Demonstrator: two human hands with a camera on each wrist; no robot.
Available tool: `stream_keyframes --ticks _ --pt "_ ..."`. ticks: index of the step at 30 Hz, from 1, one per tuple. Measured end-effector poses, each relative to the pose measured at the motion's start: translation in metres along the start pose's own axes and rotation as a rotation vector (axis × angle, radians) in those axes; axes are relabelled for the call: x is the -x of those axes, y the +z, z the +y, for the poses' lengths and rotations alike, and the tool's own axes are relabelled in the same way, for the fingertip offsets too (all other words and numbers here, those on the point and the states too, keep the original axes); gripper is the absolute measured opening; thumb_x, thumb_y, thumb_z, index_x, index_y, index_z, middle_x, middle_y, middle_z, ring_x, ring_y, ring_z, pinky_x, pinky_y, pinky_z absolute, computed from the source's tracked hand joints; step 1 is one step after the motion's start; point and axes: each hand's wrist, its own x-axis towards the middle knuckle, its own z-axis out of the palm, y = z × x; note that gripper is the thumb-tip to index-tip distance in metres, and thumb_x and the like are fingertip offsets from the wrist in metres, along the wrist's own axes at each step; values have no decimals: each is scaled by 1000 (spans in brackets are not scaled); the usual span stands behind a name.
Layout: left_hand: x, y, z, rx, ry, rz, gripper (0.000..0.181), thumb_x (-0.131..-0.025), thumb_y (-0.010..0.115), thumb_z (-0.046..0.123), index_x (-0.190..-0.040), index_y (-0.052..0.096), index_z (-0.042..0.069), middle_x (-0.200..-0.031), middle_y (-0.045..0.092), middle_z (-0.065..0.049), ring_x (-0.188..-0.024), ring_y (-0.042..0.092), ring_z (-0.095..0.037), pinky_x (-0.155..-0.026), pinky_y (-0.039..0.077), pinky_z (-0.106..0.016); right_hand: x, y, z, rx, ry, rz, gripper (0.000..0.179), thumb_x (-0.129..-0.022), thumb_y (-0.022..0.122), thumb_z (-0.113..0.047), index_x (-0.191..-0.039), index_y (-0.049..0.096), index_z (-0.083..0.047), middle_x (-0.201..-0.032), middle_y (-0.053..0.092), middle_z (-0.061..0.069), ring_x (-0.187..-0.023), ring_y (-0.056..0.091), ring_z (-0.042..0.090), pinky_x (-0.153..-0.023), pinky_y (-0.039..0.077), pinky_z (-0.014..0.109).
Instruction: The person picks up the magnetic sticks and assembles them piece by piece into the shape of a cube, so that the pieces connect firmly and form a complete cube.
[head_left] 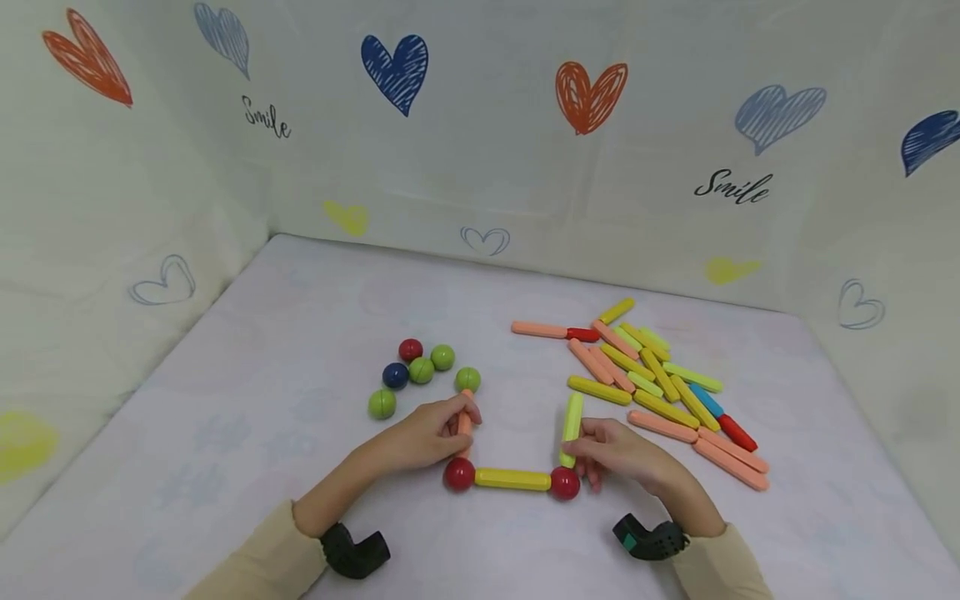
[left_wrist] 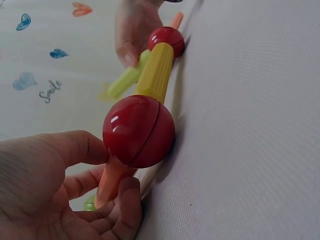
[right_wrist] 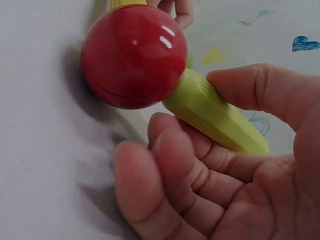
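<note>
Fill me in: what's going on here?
A person's left hand grips an orange stick at the left red ball; their right hand holds a lime stick at the right red ball. A yellow stick spans the two red balls, forming roughly a U. A green ball is at the orange stick's far end. More balls sit beyond the left hand, and more sticks lie to the right.

A flat, pale lilac-white work surface [head_left: 300, 317] with a fine woven texture is bounded at the back and sides by creased, off-white, sheet-like walls [head_left: 495, 158]. High on the back, a dark-blue scribbled heart [head_left: 395, 77] and an orange-red scribbled heart [head_left: 592, 98] are printed; a solid yellow heart [head_left: 348, 218] and a thin grey-blue outlined heart [head_left: 485, 242] are placed near the surface's rear edge. Black cursive "Smile" lettering [head_left: 733, 187] is repeated. Soft light is cast throughout.
</note>
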Motion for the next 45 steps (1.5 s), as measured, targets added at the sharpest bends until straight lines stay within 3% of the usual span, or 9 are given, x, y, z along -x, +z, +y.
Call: stream_keyframes --ticks 7,16,22,28,36,39,45 --pt "1 0 3 -23 -11 -10 22 -87 58 7 -107 54 12 -73 44 0 -67 44 -12 -56 35 -19 -3 2 6 66 -21 -33 31 -92 56 -31 -88 51 -1 -66 57 1 -52 54 13 -58 42 24" --pt "3 0 1 -79 5 -42 22 -88 57 9 -110 53 12 -73 45 1 -68 46 -11 -57 36 -20 -3 10 4 163 3 34 34 -89 61 -34 -77 52 -3 -59 52 0 -48 50 12 -48 34 19" --pt "9 -7 3 -145 21 -80 30 -90 59 17 -119 55 14 -74 47 3 -69 46 -10 -59 38 -20 -1 12 3 172 14 42 38 -88 61 -37 -76 52 -3 -57 51 0 -48 50 13 -47 32 20" --pt "16 -28 9 -204 15 -21 34 -90 59 18 -124 57 20 -77 52 4 -70 49 -11 -59 43 -21 -3 10 1 180 28 56 39 -88 61 -39 -76 52 -3 -58 52 -1 -49 51 13 -48 33 21" --pt "27 -68 5 -256 102 118 18 -86 64 11 -104 63 11 -89 59 3 -82 53 -11 -71 48 -23 -3 8 2 180 37 61 39 -88 60 -40 -76 52 -4 -59 53 -1 -48 52 13 -49 35 21" --pt "32 -81 0 -265 77 132 17 -85 65 11 -102 63 10 -94 60 -2 -87 53 -15 -73 47 -27 -3 8 2 179 34 66 39 -88 60 -40 -75 51 -4 -59 52 -1 -48 52 13 -48 34 20" --pt "41 -101 -12 -309 -55 85 25 -82 66 16 -105 61 10 -102 57 -9 -96 53 -24 -78 47 -36 -3 9 1 150 44 66 39 -88 61 -40 -76 51 -4 -60 53 -1 -47 52 12 -49 36 20"
